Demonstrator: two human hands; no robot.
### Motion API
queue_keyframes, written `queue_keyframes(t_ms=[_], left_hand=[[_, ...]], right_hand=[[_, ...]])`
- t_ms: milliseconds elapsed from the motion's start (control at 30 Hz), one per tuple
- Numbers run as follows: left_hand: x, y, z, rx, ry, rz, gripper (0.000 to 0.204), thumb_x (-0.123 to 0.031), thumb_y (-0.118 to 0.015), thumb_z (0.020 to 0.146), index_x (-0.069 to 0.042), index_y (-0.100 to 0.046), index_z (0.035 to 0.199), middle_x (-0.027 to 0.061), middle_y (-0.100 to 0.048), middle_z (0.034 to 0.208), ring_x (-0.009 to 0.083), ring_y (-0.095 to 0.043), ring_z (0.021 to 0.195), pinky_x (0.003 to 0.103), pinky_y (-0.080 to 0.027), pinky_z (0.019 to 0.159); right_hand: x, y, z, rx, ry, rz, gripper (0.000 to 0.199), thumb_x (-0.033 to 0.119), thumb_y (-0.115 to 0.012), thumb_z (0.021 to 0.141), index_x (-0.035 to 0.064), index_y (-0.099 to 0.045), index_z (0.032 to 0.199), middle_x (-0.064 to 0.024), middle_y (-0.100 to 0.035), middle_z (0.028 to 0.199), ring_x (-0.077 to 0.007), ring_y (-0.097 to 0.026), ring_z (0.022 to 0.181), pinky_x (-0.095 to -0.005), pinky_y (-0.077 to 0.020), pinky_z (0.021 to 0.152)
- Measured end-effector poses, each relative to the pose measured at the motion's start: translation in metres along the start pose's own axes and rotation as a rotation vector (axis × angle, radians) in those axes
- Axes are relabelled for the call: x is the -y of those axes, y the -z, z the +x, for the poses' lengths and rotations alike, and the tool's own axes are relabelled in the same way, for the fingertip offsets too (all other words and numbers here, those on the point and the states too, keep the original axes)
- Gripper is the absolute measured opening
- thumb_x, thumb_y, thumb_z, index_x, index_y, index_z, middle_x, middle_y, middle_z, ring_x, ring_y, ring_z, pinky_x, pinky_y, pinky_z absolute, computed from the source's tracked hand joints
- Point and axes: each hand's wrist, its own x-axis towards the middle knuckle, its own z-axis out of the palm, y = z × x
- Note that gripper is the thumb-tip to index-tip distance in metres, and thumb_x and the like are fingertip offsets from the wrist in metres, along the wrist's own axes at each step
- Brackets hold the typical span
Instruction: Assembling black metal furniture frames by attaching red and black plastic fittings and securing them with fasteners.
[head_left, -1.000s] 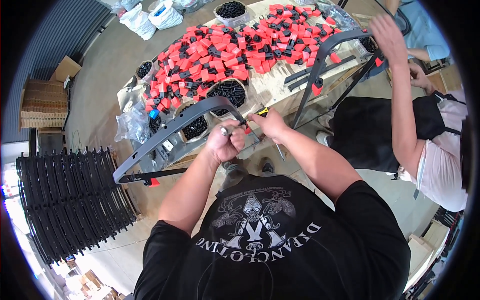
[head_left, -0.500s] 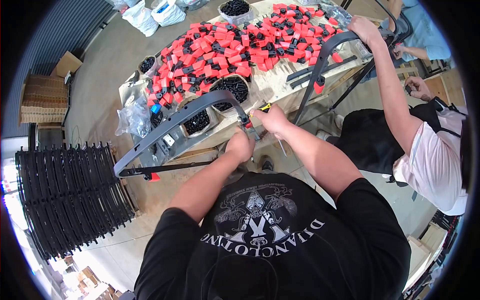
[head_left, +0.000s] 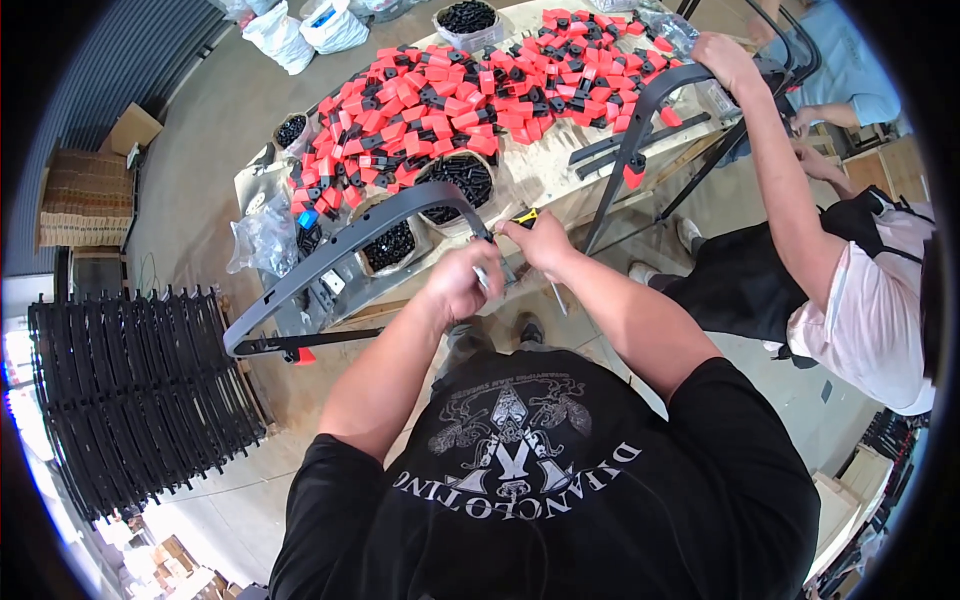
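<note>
A curved dark grey tubular frame (head_left: pixel 335 236) stands in front of me, its bent end beside my hands. My left hand (head_left: pixel 463 285) is closed just below that end, fingers curled. A sliver of shiny metal shows at its fingers, too small and blurred to name. To its right, my right hand (head_left: pixel 540 245) grips a screwdriver (head_left: pixel 524 217). The yellow and black handle sticks out above the fist, and a thin shaft slants down below it. A red end piece (head_left: pixel 304 355) sits low on the frame's left side.
A worktable (head_left: pixel 540 185) holds a heap of red and black plastic parts (head_left: pixel 420 110) and tubs of black hardware (head_left: pixel 460 185). A co-worker's hand (head_left: pixel 728 62) rests on another frame (head_left: pixel 640 130) at right. Black bars (head_left: pixel 140 390) stand stacked at left.
My left hand has risen and shifted left, covering the red piece seen earlier at the frame's end. My right hand stays nearly in place with the screwdriver.
</note>
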Motion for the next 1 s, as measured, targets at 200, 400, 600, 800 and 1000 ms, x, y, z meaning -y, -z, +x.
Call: queue_keyframes(t_ms=[200,400,600,800,1000], left_hand=[[0.050,-0.016,0.025,-0.592,-0.212,0.912,0.032,-0.027,-0.065,0.087,0.005,-0.063,0.089,0.0206,-0.071,0.085,0.0253,-0.073,0.080,0.042,-0.055,0.064],[0.002,0.004,-0.008,0.050,-0.029,-0.051,0.030,-0.025,-0.065,0.091,0.005,-0.062,0.095,0.0145,-0.070,0.084,0.0269,-0.069,0.073,0.041,-0.056,0.066],[0.041,-0.029,0.009,-0.503,-0.201,0.852,0.039,-0.025,-0.065,0.089,0.008,-0.057,0.108,0.0246,-0.069,0.088,0.0425,-0.069,0.081,0.047,-0.056,0.076],[0.031,-0.019,0.001,-0.383,-0.238,0.587,0.024,-0.023,-0.065,0.087,0.001,-0.064,0.089,0.0142,-0.068,0.077,0.0244,-0.066,0.064,0.040,-0.051,0.054],[0.031,-0.023,0.013,-0.397,-0.122,0.577,0.026,-0.026,-0.064,0.089,0.000,-0.065,0.091,0.0126,-0.069,0.079,0.0226,-0.065,0.064,0.038,-0.049,0.051]], right_hand=[[0.017,0.004,-0.005,0.085,-0.005,-0.039,0.055,0.035,-0.083,0.082,-0.0128,-0.066,0.102,-0.0235,-0.073,0.092,-0.0301,-0.073,0.084,-0.0415,-0.0553,0.075],[0.001,0.000,0.000,0.041,0.024,-0.013,0.065,0.038,-0.084,0.081,-0.0153,-0.059,0.110,-0.0257,-0.072,0.098,-0.0321,-0.072,0.089,-0.0407,-0.0556,0.078],[-0.001,0.003,0.005,0.038,0.016,-0.056,0.066,0.038,-0.084,0.082,-0.0139,-0.058,0.113,-0.0232,-0.071,0.100,-0.0290,-0.070,0.090,-0.0392,-0.0548,0.080],[0.004,0.001,-0.002,0.026,0.033,-0.082,0.064,0.037,-0.084,0.082,-0.0113,-0.057,0.114,-0.0212,-0.071,0.101,-0.0257,-0.069,0.091,-0.0376,-0.0542,0.081],[-0.007,0.007,0.000,0.015,0.059,-0.093,0.071,0.041,-0.083,0.082,-0.0145,-0.054,0.115,-0.0263,-0.070,0.101,-0.0322,-0.070,0.093,-0.0400,-0.0547,0.082]])
